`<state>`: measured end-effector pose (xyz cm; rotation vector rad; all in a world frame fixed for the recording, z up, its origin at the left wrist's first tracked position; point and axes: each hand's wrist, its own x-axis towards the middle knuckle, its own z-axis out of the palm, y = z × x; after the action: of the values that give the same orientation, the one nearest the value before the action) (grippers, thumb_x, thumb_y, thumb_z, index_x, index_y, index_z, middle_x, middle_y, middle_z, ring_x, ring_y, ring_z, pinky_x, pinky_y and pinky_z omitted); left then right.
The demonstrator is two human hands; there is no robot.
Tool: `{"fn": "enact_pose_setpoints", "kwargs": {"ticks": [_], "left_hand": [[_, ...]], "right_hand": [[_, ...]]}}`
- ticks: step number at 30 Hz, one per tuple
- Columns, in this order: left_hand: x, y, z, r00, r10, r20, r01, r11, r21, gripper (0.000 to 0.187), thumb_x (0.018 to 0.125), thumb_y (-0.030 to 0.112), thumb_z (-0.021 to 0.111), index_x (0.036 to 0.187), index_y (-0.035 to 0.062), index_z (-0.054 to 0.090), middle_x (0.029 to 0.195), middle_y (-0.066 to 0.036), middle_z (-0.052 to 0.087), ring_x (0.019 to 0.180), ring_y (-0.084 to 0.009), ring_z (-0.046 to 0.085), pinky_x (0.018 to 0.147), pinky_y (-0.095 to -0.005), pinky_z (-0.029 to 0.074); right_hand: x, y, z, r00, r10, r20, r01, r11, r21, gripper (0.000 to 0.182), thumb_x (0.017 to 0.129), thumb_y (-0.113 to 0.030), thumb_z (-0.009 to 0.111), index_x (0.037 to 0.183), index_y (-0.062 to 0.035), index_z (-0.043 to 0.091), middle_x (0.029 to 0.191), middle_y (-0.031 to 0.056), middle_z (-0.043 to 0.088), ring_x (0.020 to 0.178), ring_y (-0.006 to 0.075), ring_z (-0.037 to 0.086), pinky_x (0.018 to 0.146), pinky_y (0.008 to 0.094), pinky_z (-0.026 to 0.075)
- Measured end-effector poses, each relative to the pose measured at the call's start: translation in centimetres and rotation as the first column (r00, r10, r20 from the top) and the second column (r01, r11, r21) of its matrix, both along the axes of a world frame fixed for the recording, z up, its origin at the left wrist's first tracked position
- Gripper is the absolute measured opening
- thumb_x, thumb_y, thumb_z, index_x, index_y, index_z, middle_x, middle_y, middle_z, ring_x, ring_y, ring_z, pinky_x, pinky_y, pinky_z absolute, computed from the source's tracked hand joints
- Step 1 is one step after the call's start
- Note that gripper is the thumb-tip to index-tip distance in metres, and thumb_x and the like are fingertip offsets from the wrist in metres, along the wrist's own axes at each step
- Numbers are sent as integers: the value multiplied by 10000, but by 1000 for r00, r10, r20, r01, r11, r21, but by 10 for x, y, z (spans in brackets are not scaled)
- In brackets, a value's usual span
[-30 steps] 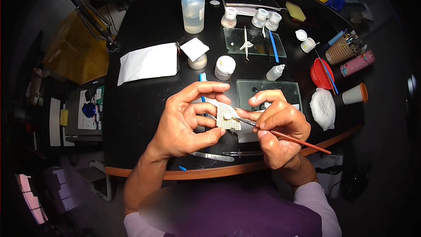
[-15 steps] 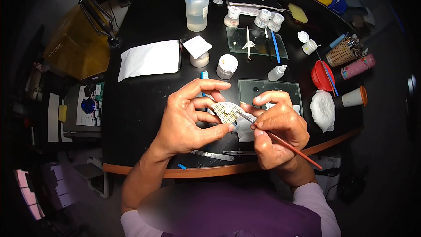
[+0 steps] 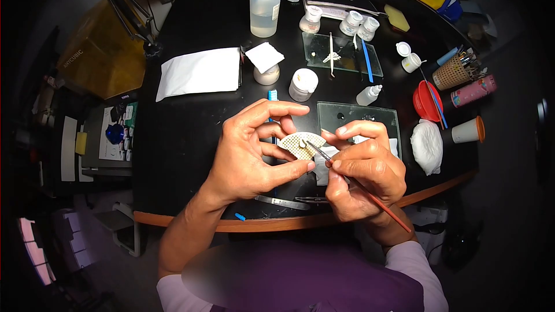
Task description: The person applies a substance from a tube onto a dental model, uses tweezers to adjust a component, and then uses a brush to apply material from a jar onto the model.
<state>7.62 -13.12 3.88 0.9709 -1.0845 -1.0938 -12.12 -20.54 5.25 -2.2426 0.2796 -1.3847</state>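
My left hand (image 3: pixel 245 150) pinches a fan-shaped, perforated cream plate (image 3: pixel 296 149) between thumb and fingers. On the plate sits a small whitish piece (image 3: pixel 303 144). My right hand (image 3: pixel 370 170) grips a thin brush (image 3: pixel 378 199) with a reddish handle, its dark tip at the small piece; whether they touch is hard to tell. Beneath and beside my right hand lie a glass slab (image 3: pixel 330 113) and a white tissue (image 3: pixel 321 176). A blue-and-white toothbrush (image 3: pixel 273 96) is partly hidden behind my left hand.
Farther back are a clear bottle (image 3: pixel 265 11), several jars (image 3: pixel 303 85), and a second glass slab (image 3: pixel 315 60) bearing tools. A white packet (image 3: pixel 199 73) lies left; a red bowl (image 3: pixel 426 101), cotton wad (image 3: pixel 426 147) and cup (image 3: pixel 467 130) stand right. Metal tweezers (image 3: pixel 282 203) lie near the front edge (image 3: pixel 260 223).
The brush tip has moved left onto the area of the small piece, with my right hand shifting slightly. The plate has turned a little in my left hand. The camera view has shifted slightly.
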Motion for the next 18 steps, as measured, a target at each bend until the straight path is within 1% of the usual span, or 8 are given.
{"fn": "enact_pose_setpoints", "kwargs": {"ticks": [11, 14, 18], "left_hand": [[0, 1, 0, 1000, -1, -8, 1, 1000, 7, 656, 724, -111, 883, 1332, -22, 651, 1064, -47, 541, 995, -119, 704, 816, -248, 679], [1, 1, 1, 1000, -6, -2, 6, 1000, 10, 656, 724, -110, 885, 1331, -19, 653, 1066, -48, 540, 998, -119, 703, 815, -247, 679], [1, 1, 2, 1000, -5, 4, 5, 1000, 7, 656, 722, -109, 886, 1329, -16, 656, 1066, -48, 541, 997, -117, 703, 813, -245, 679]], "right_hand": [[-2, 1, 2, 999, 3, -35, -3, 1000, -5, 276, 612, 109, 722, 859, -14, 703, 761, 85, 677, 945, 334, 716, 777, 388, 606], [-2, 1, 3, 1000, 16, -11, -16, 1000, 23, 280, 610, 105, 718, 864, -11, 698, 758, 86, 676, 940, 337, 716, 772, 392, 609], [0, 0, -1, 1000, 1, 6, -1, 1000, 2, 278, 613, 105, 707, 866, -8, 682, 757, 88, 674, 933, 340, 715, 773, 397, 622]]}}
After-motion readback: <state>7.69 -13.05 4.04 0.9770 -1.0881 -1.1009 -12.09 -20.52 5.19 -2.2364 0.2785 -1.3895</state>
